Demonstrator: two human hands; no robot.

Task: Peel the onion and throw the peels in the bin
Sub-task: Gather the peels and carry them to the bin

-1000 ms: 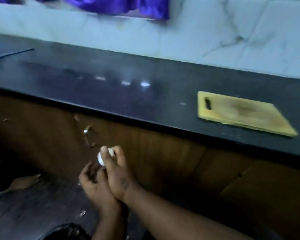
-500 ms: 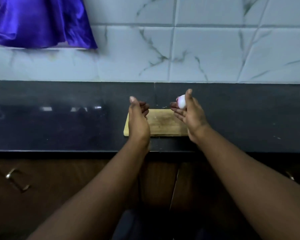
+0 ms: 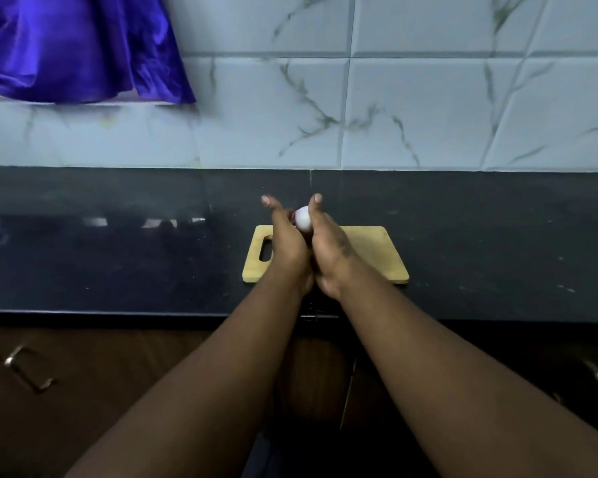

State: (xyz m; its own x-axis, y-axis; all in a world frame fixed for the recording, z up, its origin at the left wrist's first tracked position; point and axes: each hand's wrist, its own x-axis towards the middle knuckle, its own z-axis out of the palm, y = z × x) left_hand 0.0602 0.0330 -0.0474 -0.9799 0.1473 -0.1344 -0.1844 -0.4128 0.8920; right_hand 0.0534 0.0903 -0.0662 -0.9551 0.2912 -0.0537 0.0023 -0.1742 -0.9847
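Observation:
A small peeled onion [image 3: 303,219], pale white with a pink tinge, is held up between both hands above the wooden cutting board [image 3: 370,251]. My right hand [image 3: 328,250] grips it, thumb pointing up along its right side. My left hand [image 3: 287,243] presses against it from the left, thumb raised, fingers hidden behind the onion. Both hands touch each other at the palms. No bin or loose peels are in view.
The cutting board lies on a dark counter [image 3: 118,263] backed by a marbled tile wall [image 3: 394,108]. A purple cloth [image 3: 66,46] hangs at the upper left. Wooden cabinet fronts with a metal handle [image 3: 25,370] run below the counter edge.
A second ago both hands held the onion low beside the cabinets. Then they rose over the cutting board, apart, the onion in my right hand. Now my left hand has closed in on it.

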